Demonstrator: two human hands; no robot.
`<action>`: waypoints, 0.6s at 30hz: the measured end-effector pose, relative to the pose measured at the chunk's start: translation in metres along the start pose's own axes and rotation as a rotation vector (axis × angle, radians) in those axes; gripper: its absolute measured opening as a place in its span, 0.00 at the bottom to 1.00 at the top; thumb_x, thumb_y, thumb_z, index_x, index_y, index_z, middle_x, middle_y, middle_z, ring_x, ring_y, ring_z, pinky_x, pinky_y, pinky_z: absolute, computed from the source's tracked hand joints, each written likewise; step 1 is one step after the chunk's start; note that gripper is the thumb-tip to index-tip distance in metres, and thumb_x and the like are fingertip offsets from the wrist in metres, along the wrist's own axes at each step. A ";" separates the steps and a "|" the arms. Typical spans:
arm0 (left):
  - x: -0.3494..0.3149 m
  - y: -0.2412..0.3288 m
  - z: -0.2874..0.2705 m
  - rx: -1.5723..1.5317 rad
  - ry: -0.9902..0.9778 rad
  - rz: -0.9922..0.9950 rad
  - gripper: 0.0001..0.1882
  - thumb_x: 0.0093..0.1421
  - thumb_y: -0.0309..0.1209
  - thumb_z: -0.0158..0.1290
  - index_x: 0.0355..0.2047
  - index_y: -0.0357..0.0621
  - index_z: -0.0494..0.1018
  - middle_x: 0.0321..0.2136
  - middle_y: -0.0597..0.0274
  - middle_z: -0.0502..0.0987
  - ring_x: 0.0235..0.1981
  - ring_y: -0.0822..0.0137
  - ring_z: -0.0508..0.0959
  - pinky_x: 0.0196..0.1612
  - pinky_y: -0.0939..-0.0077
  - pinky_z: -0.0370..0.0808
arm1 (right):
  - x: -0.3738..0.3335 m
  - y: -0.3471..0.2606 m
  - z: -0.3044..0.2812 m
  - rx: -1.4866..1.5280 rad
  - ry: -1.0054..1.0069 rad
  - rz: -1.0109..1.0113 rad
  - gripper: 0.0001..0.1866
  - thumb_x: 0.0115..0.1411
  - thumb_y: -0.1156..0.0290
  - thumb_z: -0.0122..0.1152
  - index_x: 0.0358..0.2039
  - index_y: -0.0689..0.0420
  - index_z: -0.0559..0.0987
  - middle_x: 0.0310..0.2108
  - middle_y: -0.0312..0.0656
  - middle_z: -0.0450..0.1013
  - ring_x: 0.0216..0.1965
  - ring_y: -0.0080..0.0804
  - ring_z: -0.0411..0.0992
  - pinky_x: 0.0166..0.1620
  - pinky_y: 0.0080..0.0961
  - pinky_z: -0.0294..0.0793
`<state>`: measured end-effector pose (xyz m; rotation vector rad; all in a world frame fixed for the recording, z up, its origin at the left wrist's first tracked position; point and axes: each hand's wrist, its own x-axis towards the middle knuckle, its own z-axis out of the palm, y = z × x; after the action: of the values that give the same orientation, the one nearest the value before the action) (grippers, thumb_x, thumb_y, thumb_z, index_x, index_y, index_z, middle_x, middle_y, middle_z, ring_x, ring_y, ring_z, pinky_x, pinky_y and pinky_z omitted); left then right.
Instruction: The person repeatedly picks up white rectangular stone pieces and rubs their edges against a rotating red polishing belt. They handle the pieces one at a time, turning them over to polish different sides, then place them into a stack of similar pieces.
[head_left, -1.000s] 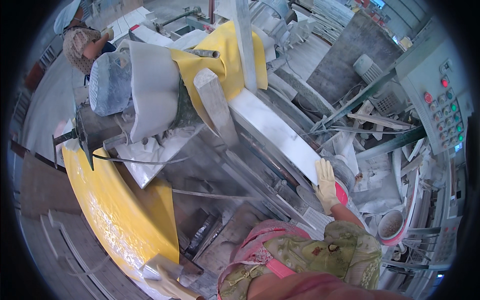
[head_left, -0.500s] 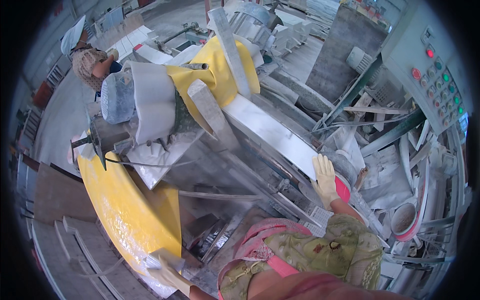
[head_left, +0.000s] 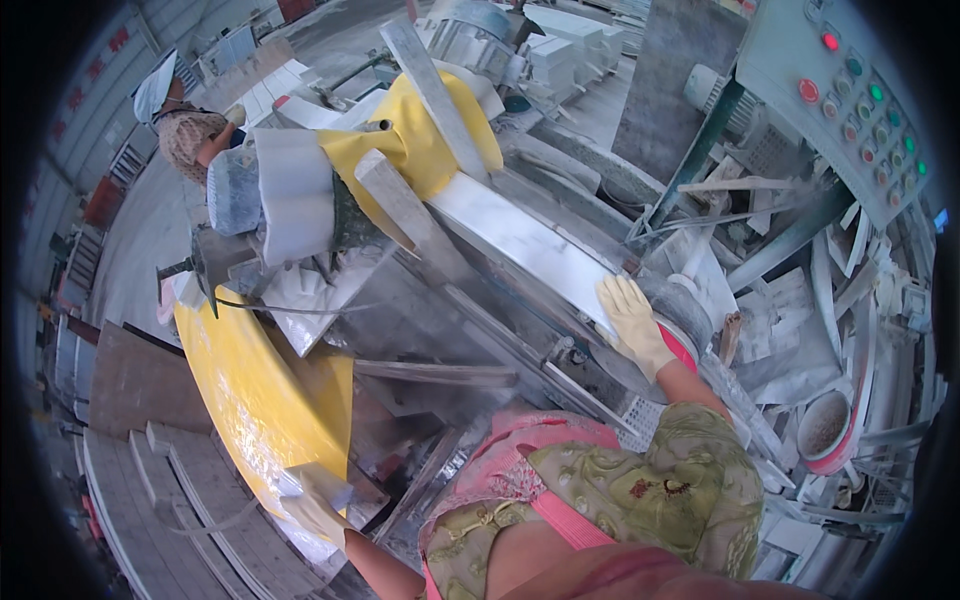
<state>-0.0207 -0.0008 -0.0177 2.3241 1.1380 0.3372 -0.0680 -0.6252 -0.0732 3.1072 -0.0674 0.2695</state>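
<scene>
My right hand [head_left: 634,326], in a cream rubber glove, lies flat with fingers extended on the near end of a long white slab [head_left: 530,238]. That slab runs away to the upper left along a machine bed, and its far end goes beneath a yellow sheet [head_left: 405,135]. Just beside my right wrist is a rounded red-pink edge [head_left: 678,345]. At the lower left my left hand [head_left: 318,512], gloved alike, grips a pale flat piece [head_left: 325,488] by the corner of a larger, glossy yellow sheet [head_left: 255,400]. Its fingertips are partly hidden.
A control panel [head_left: 850,110] with lit red and green buttons stands at the upper right. Broken stone strips and a round container [head_left: 825,425] crowd the right side. Two slanted bars [head_left: 435,95] rise over the bed. Another person [head_left: 190,130] stands at the far left.
The whole view has shifted slightly. My right hand has moved a little farther onto the end of the white slab. My left hand stays by the yellow sheet's corner.
</scene>
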 end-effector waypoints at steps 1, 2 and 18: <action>0.001 -0.001 0.001 0.008 0.016 0.006 0.45 0.62 0.54 0.58 0.64 0.25 0.62 0.56 0.33 0.72 0.55 0.42 0.75 0.61 0.58 0.68 | 0.000 0.003 -0.001 -0.003 0.007 0.000 0.39 0.60 0.58 0.64 0.68 0.60 0.63 0.68 0.54 0.61 0.71 0.48 0.58 0.73 0.42 0.54; 0.001 -0.002 0.001 0.009 0.015 0.008 0.44 0.61 0.54 0.58 0.63 0.25 0.63 0.55 0.33 0.73 0.54 0.42 0.76 0.60 0.57 0.69 | 0.000 0.005 -0.003 0.011 -0.036 -0.006 0.38 0.61 0.59 0.63 0.68 0.61 0.64 0.67 0.54 0.63 0.70 0.47 0.59 0.72 0.41 0.56; -0.010 0.009 -0.002 -0.123 0.060 0.014 0.34 0.60 0.48 0.61 0.53 0.27 0.70 0.43 0.38 0.79 0.43 0.44 0.80 0.50 0.57 0.75 | 0.053 0.005 -0.006 0.051 0.065 -0.271 0.40 0.58 0.61 0.63 0.67 0.64 0.63 0.68 0.51 0.62 0.71 0.42 0.58 0.74 0.41 0.51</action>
<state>-0.0220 -0.0125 -0.0113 2.2292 1.0976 0.4711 -0.0173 -0.6320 -0.0582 3.1028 0.3642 0.3683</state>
